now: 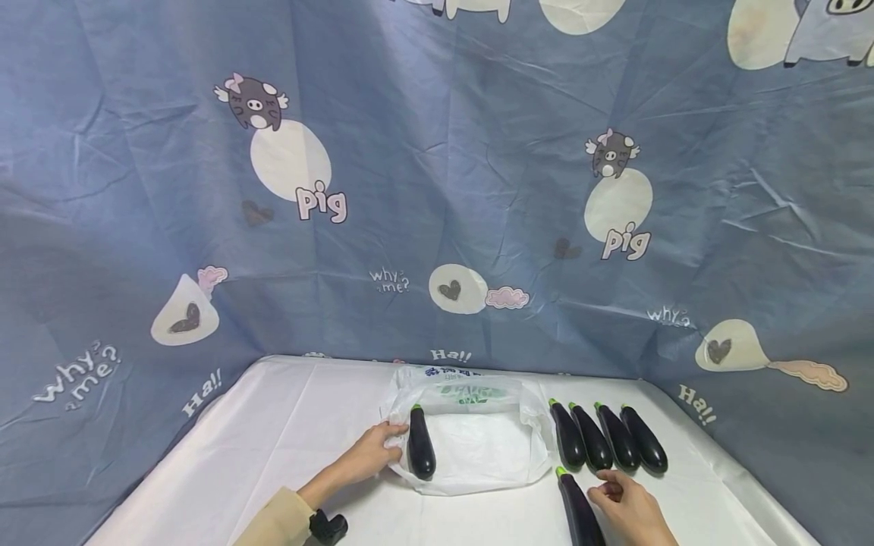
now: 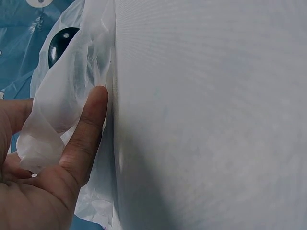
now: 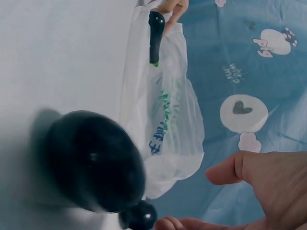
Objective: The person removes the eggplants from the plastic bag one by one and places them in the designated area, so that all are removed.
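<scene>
A white plastic bag (image 1: pixel 478 481) lies on its side with its mouth facing me, green and blue print on its far part. One eggplant (image 1: pixel 421 447) is inside, along the left side. My left hand (image 1: pixel 372 455) holds the bag's left edge; in the left wrist view the thin plastic (image 2: pixel 53 110) passes between thumb and fingers. My right hand (image 1: pixel 631 504) hovers among the eggplants at right, thumb and fingers apart with nothing between them. Beside it, a nearer eggplant (image 1: pixel 579 508) lies pointing toward the bag. Its rounded end (image 3: pixel 96 160) looms large in the right wrist view.
Several more eggplants (image 1: pixel 617 436) lie in a row to the right of the bag, green stems away from me. The table has a white cover (image 1: pixel 239 440). A blue printed cloth (image 1: pixel 423 189) hangs behind and at both sides.
</scene>
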{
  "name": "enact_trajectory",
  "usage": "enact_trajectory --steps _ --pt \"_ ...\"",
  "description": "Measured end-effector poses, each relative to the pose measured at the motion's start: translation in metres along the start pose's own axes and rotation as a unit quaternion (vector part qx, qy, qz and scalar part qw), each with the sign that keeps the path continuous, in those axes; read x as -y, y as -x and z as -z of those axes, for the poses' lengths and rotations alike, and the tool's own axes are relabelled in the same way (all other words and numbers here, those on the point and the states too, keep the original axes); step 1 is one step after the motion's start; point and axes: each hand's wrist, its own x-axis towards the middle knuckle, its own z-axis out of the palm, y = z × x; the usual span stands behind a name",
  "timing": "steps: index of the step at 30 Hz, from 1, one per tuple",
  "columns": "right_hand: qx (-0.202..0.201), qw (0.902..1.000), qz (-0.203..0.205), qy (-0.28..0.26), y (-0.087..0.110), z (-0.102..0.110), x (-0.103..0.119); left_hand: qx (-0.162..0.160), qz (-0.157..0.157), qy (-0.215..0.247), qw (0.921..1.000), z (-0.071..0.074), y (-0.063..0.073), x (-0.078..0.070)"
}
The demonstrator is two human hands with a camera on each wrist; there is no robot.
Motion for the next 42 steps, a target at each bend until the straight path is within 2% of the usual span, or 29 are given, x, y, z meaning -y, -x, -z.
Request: enact_trajectory --steps 4,14,21,32,42 --pt "0.001 0.9999 0.001 -0.015 -0.002 0.002 0.011 0.002 0.000 0.000 1.0000 0.000 -0.001 0.001" --pt "-0.007 0.9980 0.046 -0.043 -0.008 -0.005 0.041 0.004 0.000 0.002 1.0000 -0.001 0.000 0.003" --pt "-0.004 0.9957 0.077 -0.052 -0.014 -0.016 0.062 0.005 0.000 0.005 1.0000 -0.001 0.002 0.002" --pt "0.022 0.9886 0.120 -0.089 -0.023 -0.035 0.105 0.002 -0.014 -0.004 0.9999 -0.001 0.001 0.000" --pt "0.025 0.9799 0.172 -0.097 -0.026 -0.059 0.132 0.005 -0.008 -0.002 1.0000 0.001 0.000 0.002"
